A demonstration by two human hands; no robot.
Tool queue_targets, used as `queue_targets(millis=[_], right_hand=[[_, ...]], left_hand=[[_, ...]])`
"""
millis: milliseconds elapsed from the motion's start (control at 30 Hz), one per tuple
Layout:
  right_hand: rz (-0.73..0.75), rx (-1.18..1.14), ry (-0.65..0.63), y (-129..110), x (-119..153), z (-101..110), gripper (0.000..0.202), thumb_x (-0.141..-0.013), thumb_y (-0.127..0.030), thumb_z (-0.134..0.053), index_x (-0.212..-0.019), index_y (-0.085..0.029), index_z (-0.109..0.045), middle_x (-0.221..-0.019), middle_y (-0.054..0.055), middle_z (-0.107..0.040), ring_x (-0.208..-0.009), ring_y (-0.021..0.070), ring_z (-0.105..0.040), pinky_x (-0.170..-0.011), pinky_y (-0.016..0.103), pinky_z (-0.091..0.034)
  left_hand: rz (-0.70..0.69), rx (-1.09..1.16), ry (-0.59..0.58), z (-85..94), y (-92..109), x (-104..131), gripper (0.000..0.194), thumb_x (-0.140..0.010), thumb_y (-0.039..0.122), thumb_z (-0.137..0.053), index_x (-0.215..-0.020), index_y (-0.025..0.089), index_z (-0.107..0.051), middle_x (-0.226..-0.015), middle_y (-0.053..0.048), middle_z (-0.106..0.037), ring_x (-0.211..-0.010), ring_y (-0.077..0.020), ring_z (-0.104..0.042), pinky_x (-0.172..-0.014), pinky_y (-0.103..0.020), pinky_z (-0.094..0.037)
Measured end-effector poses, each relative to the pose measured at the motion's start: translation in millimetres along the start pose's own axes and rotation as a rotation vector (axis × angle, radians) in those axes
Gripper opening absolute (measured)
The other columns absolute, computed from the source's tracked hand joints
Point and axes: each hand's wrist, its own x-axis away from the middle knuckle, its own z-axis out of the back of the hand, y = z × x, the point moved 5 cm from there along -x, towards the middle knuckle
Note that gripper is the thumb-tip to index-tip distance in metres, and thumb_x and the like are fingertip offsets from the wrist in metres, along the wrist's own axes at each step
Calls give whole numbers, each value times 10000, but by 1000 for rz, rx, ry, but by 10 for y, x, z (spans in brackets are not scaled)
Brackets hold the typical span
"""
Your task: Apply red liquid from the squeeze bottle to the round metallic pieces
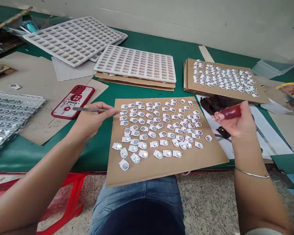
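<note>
My left hand (91, 119) pinches metal tweezers (87, 109), whose tips reach the left edge of a cardboard sheet (156, 169). Many small white tags with round silvery discs (143, 154) lie in loose rows on that sheet. Over the sheet's right side, my right hand (241, 122) holds a dark red object (231, 112), with a pale pinkish end pointing left between the fingers. The tweezer tips are beside a tag at the upper left of the sheet.
White slotted trays (137, 63) sit behind the sheet. A red-cased phone (73, 101) lies at left, near a plastic-covered sheet of silvery discs (12, 117). More tags cover a cardboard stack (189, 85) at back right. A red stool (73, 195) stands below.
</note>
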Motion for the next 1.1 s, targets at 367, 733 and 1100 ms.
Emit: queue_targets(millis=[367, 733, 1100], right_hand=[[193, -211, -415, -251, 391, -1339, 424, -714, -629, -485, -587, -225, -496, -489, -16, -457, -502, 135, -485, -531, 327, -428], [115, -178, -328, -6, 303, -1116, 358, -707, -610, -511, -592, -272, -499, -547, -14, -485, -559, 158, -509, -635, 383, -445], [155, -154, -326, -55, 312, -1098, 349, -653, -623, -559, -617, -280, -511, -558, 1, -525, -586, 191, -540, -634, 415, -436]], left_hand=[[-220, -641, -346, -744, 69, 269, 142, -766, 322, -578, -760, 195, -640, -731, -18, -665, -660, -147, -579, -569, -247, -427], [-187, -740, -369, -722, 34, 340, 150, -773, 329, -558, -778, 198, -631, -737, -30, -668, -653, -156, -591, -550, -257, -435], [-235, -767, -361, -829, 229, 328, 112, -765, 283, -572, -765, 188, -631, -770, -27, -677, -718, -159, -609, -612, -256, -453]])
